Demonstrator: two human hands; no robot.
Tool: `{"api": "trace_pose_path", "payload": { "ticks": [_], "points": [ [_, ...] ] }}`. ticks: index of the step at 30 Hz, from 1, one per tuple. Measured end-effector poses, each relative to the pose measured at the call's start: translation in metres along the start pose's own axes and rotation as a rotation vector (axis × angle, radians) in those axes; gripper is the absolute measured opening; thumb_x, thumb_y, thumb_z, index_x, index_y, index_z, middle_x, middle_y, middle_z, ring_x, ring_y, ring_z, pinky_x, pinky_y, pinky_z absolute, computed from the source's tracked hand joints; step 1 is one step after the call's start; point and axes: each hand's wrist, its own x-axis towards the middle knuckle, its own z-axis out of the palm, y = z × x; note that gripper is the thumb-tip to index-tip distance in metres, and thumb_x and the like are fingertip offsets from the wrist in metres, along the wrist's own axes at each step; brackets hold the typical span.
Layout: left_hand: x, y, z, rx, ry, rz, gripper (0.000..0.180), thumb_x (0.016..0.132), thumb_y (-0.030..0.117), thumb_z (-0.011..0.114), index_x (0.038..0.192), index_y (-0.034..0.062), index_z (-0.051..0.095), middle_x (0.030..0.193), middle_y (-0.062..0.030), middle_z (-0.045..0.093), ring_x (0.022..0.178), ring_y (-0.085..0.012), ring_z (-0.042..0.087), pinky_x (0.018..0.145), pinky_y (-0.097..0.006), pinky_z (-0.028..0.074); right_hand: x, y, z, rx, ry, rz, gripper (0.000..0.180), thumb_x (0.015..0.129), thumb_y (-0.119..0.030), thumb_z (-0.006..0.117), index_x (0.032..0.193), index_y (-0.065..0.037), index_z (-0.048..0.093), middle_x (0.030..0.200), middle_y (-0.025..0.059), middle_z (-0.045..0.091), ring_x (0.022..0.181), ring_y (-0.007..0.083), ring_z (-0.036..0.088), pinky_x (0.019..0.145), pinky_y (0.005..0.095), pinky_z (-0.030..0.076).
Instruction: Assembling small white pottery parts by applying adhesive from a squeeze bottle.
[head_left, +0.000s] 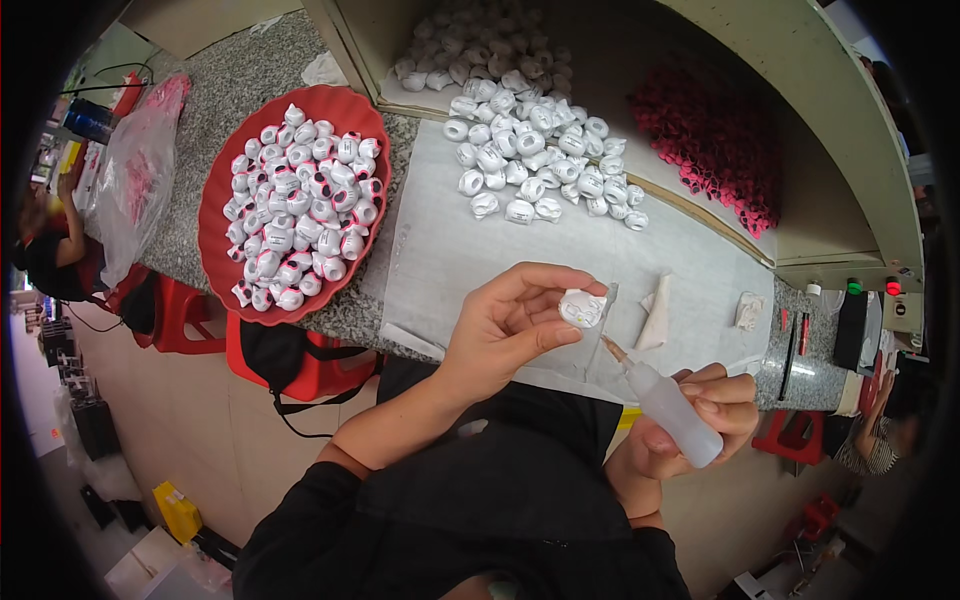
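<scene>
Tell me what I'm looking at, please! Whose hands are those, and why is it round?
There's no robot here: a person wears a camera on their head, looking down. Its wide fisheye lens makes everything look bent.

Those are the person's bare hands. The left hand holds a small white piece; the right hand holds a squeeze bottle, its thin tip near that piece.

On the speckled table, a red bowl holds many pieces. More white ones lie farther back.

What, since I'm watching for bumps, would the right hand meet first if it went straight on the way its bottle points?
Probably the small white piece in the left hand, with the bottle leading nozzle-first, though depth is unclear.
</scene>
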Motion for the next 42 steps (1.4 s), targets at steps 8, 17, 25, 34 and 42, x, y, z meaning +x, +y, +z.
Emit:
{"api": "trace_pose_path", "payload": {
  "ticks": [8,17,25,34,42],
  "points": [
    [0.0001,-0.0016,-0.0004,-0.002,-0.004,0.014,0.034,0.072,0.002,0.058,0.102,-0.0027,0.043,0.101,-0.0156,0.051,0.092,-0.0179,0.052,0.082,-0.033,0.043,0.0011,0.0012,-0.0034,0.019,-0.056,-0.04,0.042,0.06,-0.029,0.071,0.075,-0.006,0.04,0.07,0.0042,0.037,0.055,0.0092,0.036,0.047,0.0183,0.03],
    [-0.0008,-0.0022,0.001,-0.015,-0.009,-0.025,0.034,0.072,0.001,0.058,0.102,-0.0026,0.044,0.1,-0.0156,0.052,0.091,-0.018,0.053,0.081,-0.033,0.043,0.0019,0.002,-0.0032,-0.027,0.012,-0.044,0.04,0.06,-0.029,0.07,0.075,-0.007,0.04,0.071,0.0043,0.038,0.056,0.0094,0.037,0.046,0.0183,0.03],
    [-0.0007,-0.003,0.0022,0.008,-0.015,-0.012,0.034,0.07,-0.003,0.057,0.101,-0.0028,0.045,0.1,-0.0144,0.052,0.092,-0.0175,0.051,0.082,-0.03,0.041,0.0008,0.0028,-0.004,-0.015,-0.013,-0.03,0.041,0.061,-0.031,0.07,0.075,-0.007,0.039,0.071,0.0041,0.038,0.056,0.0095,0.037,0.046,0.0183,0.031],
    [-0.0004,-0.0038,-0.0019,0.159,-0.063,0.098,0.033,0.067,-0.008,0.057,0.099,-0.0018,0.05,0.1,-0.0129,0.048,0.096,-0.0188,0.045,0.083,-0.031,0.035,-0.0003,0.0016,0.0007,-0.02,-0.002,-0.014,0.041,0.061,-0.03,0.07,0.076,-0.007,0.039,0.071,0.0038,0.037,0.057,0.0095,0.037,0.047,0.0179,0.03],
    [-0.0004,-0.0024,-0.0028,0.294,-0.064,0.114,0.031,0.067,-0.009,0.057,0.097,-0.0021,0.052,0.1,-0.0119,0.048,0.096,-0.0188,0.045,0.084,-0.031,0.033,0.0014,0.0039,-0.0011,0.063,-0.058,-0.046,0.037,0.058,-0.022,0.07,0.073,-0.005,0.041,0.07,0.0048,0.038,0.055,0.0096,0.036,0.047,0.0177,0.031]
  ]
}}
